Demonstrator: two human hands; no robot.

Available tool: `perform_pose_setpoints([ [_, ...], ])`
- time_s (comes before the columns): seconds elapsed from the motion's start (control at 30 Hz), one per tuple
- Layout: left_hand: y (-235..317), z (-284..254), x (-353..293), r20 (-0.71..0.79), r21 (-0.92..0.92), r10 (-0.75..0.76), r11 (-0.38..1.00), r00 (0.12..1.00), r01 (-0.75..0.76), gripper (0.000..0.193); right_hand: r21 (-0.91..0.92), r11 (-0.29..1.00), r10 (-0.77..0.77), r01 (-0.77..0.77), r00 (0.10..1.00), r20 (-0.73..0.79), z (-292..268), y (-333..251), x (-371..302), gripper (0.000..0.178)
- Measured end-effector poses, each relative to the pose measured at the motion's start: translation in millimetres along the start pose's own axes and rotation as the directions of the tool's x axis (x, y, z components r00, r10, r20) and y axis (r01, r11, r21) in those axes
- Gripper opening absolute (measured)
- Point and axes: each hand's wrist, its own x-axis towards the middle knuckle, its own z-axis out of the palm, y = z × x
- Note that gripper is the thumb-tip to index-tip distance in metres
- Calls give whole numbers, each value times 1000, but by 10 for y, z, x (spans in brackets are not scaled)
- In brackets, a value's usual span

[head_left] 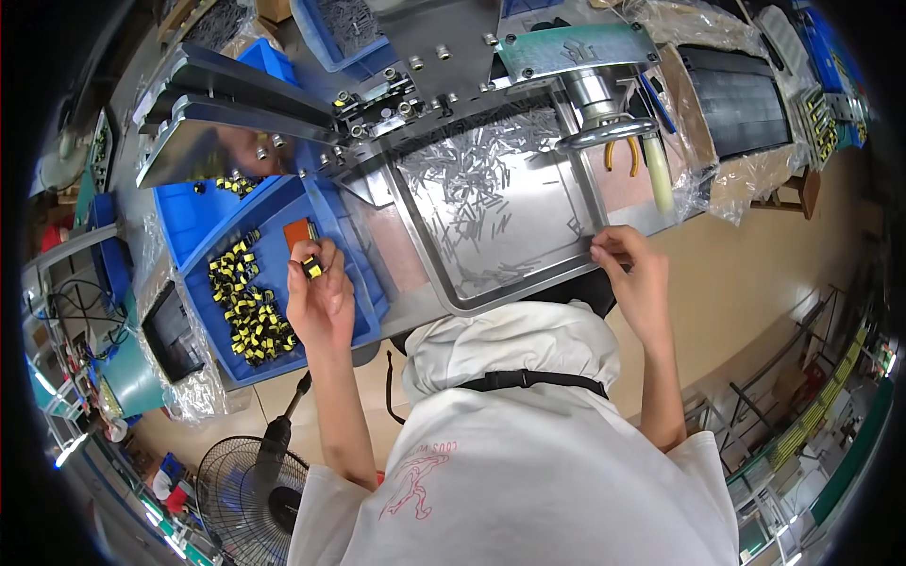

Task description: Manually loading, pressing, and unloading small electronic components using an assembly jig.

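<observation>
My left hand is raised over the blue bin, its fingers curled round a small yellow-and-black part that looks like a little coil or transformer. Many similar yellow-and-black parts lie heaped in that bin, and an orange block sits near its far side. My right hand is at the near right corner of a shallow metal tray, thumb and fingertips pinched together. Whatever is between those fingertips is too small to make out. Thin silvery metal pieces are scattered across the tray.
A metal machine with a green plate and a round steel disc overhangs the tray's far side. Orange-handled pliers and a pale-handled tool are right of it. Black trays lie far right; a fan stands lower left.
</observation>
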Motion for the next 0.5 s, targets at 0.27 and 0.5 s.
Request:
perform_pose_setpoints([
  [0.27, -3, -36, -17, 5, 32, 14, 999, 1000, -14, 32, 166, 976, 149, -143, 988, -26, -91, -110, -49, 17],
  [0.5, -4, -53, -26, -16, 56, 23, 998, 1000, -22, 33, 242, 953, 183, -183, 983, 22, -116, -85, -37, 17],
])
